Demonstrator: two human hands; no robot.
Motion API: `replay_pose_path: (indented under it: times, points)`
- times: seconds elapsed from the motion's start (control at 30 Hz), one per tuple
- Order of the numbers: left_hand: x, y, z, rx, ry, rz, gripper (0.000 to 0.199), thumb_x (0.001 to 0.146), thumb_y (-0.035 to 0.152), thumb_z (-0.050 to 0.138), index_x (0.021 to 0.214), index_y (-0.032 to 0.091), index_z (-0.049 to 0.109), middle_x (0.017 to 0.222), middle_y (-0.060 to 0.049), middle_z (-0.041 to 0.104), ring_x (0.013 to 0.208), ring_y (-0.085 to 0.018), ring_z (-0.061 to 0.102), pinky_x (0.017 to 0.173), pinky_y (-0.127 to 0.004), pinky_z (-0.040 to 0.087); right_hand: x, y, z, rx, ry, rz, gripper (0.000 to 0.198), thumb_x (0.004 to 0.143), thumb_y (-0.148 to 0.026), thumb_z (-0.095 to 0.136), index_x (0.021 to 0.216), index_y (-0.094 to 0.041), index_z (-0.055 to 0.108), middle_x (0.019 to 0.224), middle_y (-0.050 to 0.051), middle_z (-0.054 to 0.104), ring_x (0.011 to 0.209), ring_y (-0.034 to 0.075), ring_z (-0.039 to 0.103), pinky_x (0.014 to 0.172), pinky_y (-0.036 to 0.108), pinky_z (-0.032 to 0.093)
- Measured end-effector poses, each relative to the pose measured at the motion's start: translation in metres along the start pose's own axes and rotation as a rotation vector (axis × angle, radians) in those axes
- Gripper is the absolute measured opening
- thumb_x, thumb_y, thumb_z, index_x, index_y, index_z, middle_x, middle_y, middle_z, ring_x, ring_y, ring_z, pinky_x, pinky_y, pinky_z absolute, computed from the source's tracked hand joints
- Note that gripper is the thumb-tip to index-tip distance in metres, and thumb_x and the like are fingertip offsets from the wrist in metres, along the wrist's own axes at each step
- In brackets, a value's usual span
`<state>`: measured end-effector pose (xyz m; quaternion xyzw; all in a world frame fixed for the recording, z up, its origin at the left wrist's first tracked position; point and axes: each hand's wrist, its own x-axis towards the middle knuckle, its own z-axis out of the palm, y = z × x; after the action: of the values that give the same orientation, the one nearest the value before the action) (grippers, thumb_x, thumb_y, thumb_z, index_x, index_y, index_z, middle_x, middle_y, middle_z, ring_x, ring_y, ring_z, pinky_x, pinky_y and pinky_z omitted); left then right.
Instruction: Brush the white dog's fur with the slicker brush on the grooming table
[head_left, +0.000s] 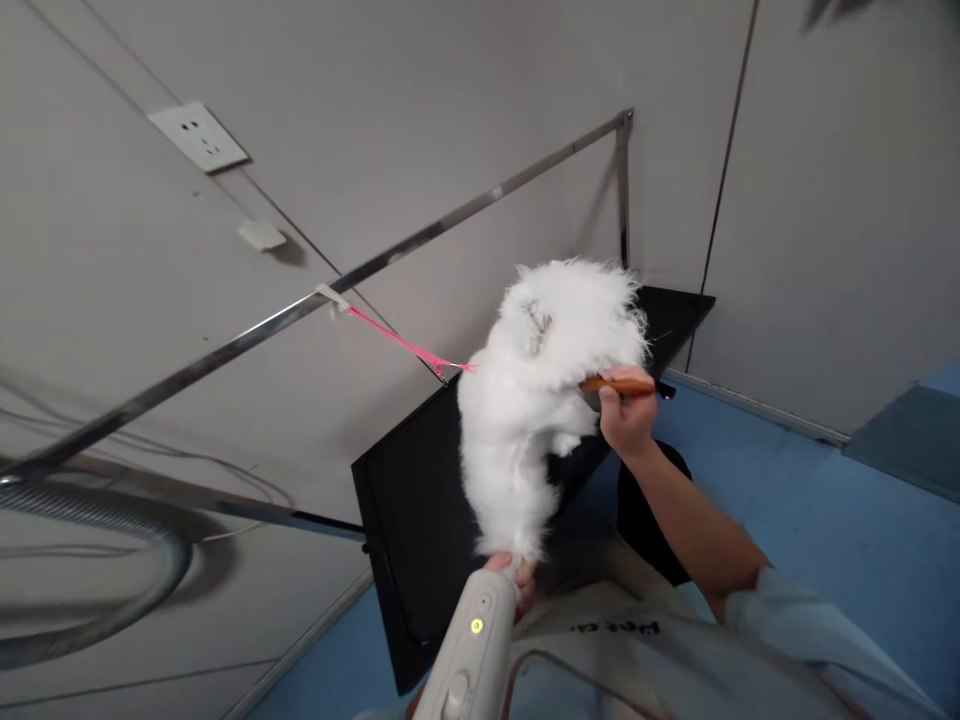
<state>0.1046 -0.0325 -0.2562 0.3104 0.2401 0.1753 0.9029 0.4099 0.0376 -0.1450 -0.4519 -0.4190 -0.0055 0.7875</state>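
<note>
A fluffy white dog [510,400] is on the black grooming table [420,500], its upper end bushy and a darker patch showing in the fur. My right hand [628,415] is closed round the brown handle of a grooming tool [619,385], held against the fur at the dog's right side; the tool's working end is hidden. My left hand [523,588] is mostly behind a pale hair dryer [472,650] with a lit yellow button. Its curled fingers show at the dryer's front end, against the dog's lower fur. What they grip is hidden.
A metal bar [420,235] crosses above the table, and a pink leash [397,340] runs from it to the dog. Along the grey wall are a socket [199,137] and a ribbed hose [157,540]. Blue floor [787,500] lies to the right.
</note>
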Motion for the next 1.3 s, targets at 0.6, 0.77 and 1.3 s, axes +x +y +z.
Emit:
replay_pose_path:
  times: [0.6,0.77,1.3]
  points:
    - [-0.024,0.074,0.046,-0.237,-0.054,-0.036,0.018,0.078,0.037,0.065,0.09,0.024,0.067,0.048,0.007,0.022,0.035,-0.006,0.01,0.031,-0.017,0.015,-0.006,0.024,-0.011,0.251,0.325,0.424,0.028,0.091,-0.052,0.053,0.09,-0.025,0.048,0.084,0.0,0.061,0.077,0.016,0.064,0.074,0.034,0.057]
    - [-0.029,0.094,0.063,-0.147,0.104,-0.078,0.017,0.071,0.031,0.068,0.083,0.022,0.061,0.049,0.006,0.026,0.036,-0.005,0.017,0.034,-0.016,0.018,-0.016,0.024,0.004,0.331,-0.057,0.461,0.031,0.08,-0.049,0.069,0.088,-0.023,0.052,0.08,0.001,0.063,0.076,0.018,0.066,0.072,0.034,0.058]
    - [-0.043,0.136,0.053,0.073,0.042,-0.038,0.025,0.08,0.043,0.065,0.091,0.021,0.062,0.054,0.007,0.036,0.038,-0.005,0.03,0.039,-0.017,0.026,-0.09,-0.021,-0.001,-0.013,-1.259,0.166,0.028,0.094,-0.022,0.053,0.107,-0.02,0.077,0.104,0.01,0.076,0.093,0.02,0.07,0.087,0.033,0.055]
